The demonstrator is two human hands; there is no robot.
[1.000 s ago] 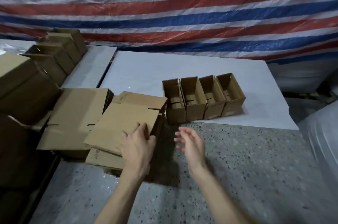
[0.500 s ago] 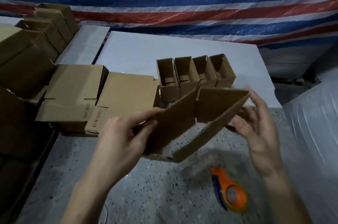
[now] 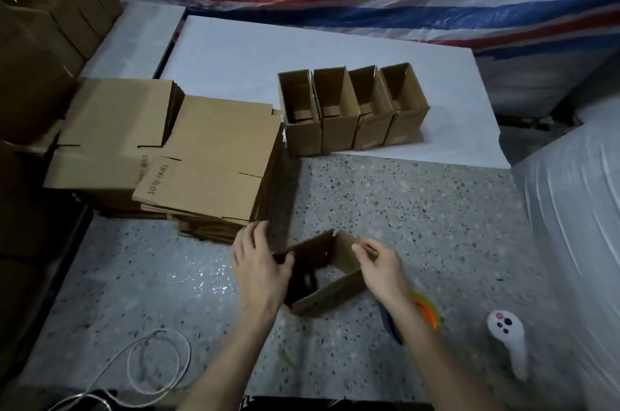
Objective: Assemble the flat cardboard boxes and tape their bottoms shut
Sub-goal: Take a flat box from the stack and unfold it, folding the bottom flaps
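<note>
A small brown cardboard box [image 3: 323,273], opened into a rectangular tube, stands on the speckled table in front of me. My left hand [image 3: 260,264] grips its left wall, thumb inside the opening. My right hand [image 3: 380,264] pinches the top edge of its right wall. Two stacks of flat boxes [image 3: 208,162] lie to the left. Several assembled open boxes [image 3: 352,108] stand in a row on a white sheet behind. An orange and blue tape dispenser [image 3: 427,311] lies under my right wrist, mostly hidden.
A white handheld controller [image 3: 508,340] lies at the right. A looped white cable [image 3: 147,360] is at the lower left. More brown cartons [image 3: 50,18] are stacked at the far left. A striped tarp hangs behind, and plastic-wrapped material [image 3: 577,229] borders the right.
My left hand lifted a flat box off the stack. Both hands opened it and brought it down onto the table, closer to me. The view tilted down.
</note>
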